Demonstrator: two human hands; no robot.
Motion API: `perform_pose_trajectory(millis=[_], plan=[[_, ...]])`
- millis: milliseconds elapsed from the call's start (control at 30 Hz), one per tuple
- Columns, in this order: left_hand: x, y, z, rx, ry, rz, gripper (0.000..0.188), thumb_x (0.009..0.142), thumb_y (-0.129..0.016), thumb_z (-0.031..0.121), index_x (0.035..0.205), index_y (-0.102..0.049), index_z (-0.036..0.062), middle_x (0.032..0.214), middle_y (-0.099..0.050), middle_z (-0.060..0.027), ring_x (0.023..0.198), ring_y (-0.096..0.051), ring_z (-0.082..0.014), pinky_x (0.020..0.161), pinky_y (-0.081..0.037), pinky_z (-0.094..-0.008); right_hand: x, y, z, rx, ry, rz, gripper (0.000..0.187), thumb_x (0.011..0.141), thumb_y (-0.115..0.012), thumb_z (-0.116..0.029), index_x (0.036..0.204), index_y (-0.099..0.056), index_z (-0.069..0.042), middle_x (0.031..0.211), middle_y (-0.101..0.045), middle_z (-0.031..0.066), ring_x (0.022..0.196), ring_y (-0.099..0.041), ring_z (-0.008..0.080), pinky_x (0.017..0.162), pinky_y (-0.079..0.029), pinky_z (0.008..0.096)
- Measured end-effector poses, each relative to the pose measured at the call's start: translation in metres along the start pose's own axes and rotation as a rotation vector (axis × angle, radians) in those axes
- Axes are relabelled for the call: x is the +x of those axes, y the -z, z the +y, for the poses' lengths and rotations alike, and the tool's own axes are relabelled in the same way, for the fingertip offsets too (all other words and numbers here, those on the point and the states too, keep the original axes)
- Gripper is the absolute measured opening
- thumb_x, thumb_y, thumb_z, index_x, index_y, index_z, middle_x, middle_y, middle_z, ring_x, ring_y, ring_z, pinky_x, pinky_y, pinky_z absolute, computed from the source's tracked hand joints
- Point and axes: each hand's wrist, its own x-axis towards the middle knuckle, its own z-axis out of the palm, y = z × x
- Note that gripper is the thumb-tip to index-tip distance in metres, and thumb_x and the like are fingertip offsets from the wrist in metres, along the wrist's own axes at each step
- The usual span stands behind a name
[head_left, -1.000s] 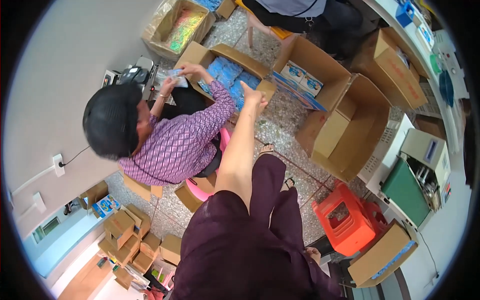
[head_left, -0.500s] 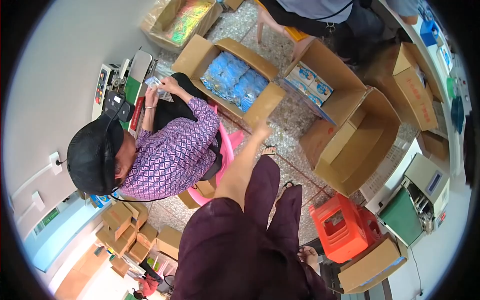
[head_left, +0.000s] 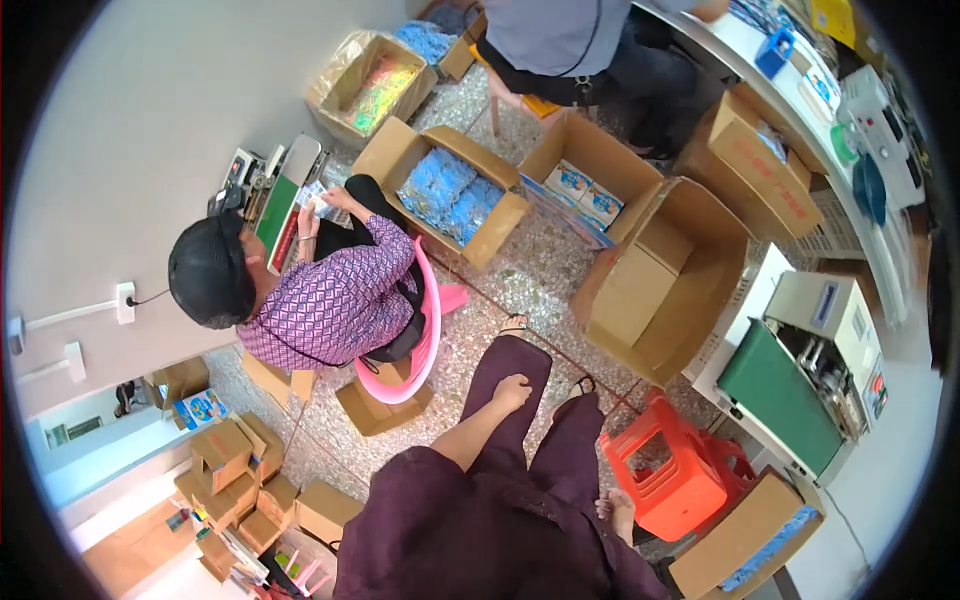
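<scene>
Speckled floor [head_left: 510,290]. Left hand [head_left: 512,393] over dark trousers [head_left: 507,366], fingers bent; grip can't be told. Right hand [head_left: 618,508] just beside red stool [head_left: 672,478], at floor's right edge; finger gap unclear. Co-worker [head_left: 330,285] on pink chair [head_left: 433,320], near open box [head_left: 500,230] of blue packets [head_left: 450,190].

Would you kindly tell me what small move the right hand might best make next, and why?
Perhaps a short reach toward the red plastic stool, since the right hand appears to hold nothing and hangs close beside it.
</scene>
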Motion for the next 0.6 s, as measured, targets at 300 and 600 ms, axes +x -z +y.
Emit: perform_pose_trajectory(millis=[300,600], plan=[[-0.085,-0.022,0.009,0.593,-0.205,0.161,0.028,0.080,-0.058,0.022,0.102,-0.065,0.0070,0.103,-0.062,-0.0141,0.097,-0.060,-0.0269,0.081,-0.048,-0.0427,0.027,0.164,0.065,0.311,-0.101,0.079,0.003,0.085,-0.053,-0.004,0.084,-0.056,-0.004,0.063,-0.055,0.0083,0.049,-0.052,0.0191,0.045,-0.045,0.0310],[-0.068,-0.052,0.024,1.363,-0.200,-0.253,0.031,0.079,-0.060,0.024,0.106,-0.067,0.0112,0.115,-0.054,-0.0098,0.106,-0.048,-0.0286,0.071,-0.043,-0.0459,0.021,0.144,0.044,-0.015,-0.108,0.131,0.013,0.088,-0.052,-0.009,0.099,-0.057,-0.004,0.078,-0.062,0.0096,0.063,-0.059,0.0194,0.054,-0.048,0.0293]])
